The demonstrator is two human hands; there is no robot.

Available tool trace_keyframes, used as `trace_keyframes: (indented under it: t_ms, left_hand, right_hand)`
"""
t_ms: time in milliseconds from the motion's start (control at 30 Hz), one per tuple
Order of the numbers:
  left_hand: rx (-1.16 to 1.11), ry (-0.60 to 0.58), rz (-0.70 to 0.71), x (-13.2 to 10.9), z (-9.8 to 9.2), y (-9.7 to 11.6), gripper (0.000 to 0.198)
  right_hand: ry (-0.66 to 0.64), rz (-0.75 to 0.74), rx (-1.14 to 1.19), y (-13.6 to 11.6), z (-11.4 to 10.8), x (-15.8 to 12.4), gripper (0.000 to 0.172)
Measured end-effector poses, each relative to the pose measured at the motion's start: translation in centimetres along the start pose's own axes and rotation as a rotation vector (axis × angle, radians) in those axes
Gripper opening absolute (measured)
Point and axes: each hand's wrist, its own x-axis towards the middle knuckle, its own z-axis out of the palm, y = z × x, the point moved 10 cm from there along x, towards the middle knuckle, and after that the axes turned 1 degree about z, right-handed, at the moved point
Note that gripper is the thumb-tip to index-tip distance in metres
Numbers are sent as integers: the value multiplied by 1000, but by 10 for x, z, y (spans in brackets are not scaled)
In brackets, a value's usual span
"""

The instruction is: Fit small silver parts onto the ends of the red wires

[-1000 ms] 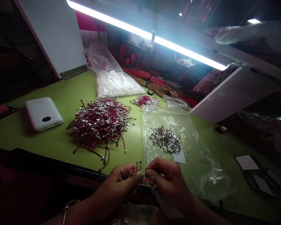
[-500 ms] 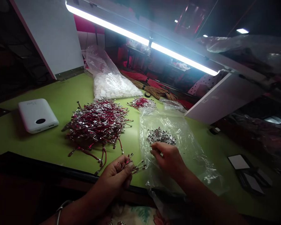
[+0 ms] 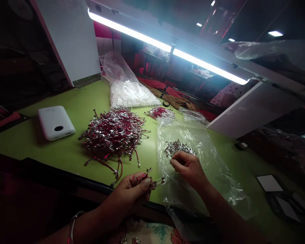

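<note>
Here is the left hand (image 3: 132,191), low in the view, its grip closed on a small cluster of silvery metal terminals (image 3: 157,183) with bits of red showing among them! The ends poke out past the thumb, some towards one o'clock, some towards three. A silvery metal bangle (image 3: 72,227) circles that wrist.

Over to two o'clock from the left hand, the right hand (image 3: 189,167) hangs above a clear, crinkled plastic sheet (image 3: 216,179). Thumb and forefinger are drawn close together; whether that grip pinches anything, one cannot tell. Just off those fingers, at eleven o'clock from the right hand, lies a loose pile of small silvery metal terminals (image 3: 179,146) on the plastic, partly hidden; contact is unclear.

Now round the dial from the left hand! At eleven, a big heap of short red wires with silvery ends (image 3: 117,130) sprawls on the green table (image 3: 27,145). At ten, a white rounded box with a black oval (image 3: 56,122). At twelve, far back, a clear bag of white pieces (image 3: 133,93). At one, a smaller heap of red wires (image 3: 160,113).
</note>
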Motion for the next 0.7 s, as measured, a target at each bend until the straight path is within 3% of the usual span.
trace_keyframes:
  t_ms: [167, 233, 500, 700]
  left_hand:
    - [24, -113, -34, -4, 14, -1, 37]
    - [40, -128, -31, -5, 17, -1, 38]
    - [1, -99, -40, -5, 13, -12, 42]
    - [100, -116, -33, -8, 21, -5, 46]
  right_hand:
    - [-219, 206, 1099, -21, 43, -24, 25]
    - [-247, 258, 1257, -28, 51, -30, 24]
    - [-109, 202, 1103, -31, 35, -44, 18]
    - [-76, 135, 924, -32, 36, -53, 9]
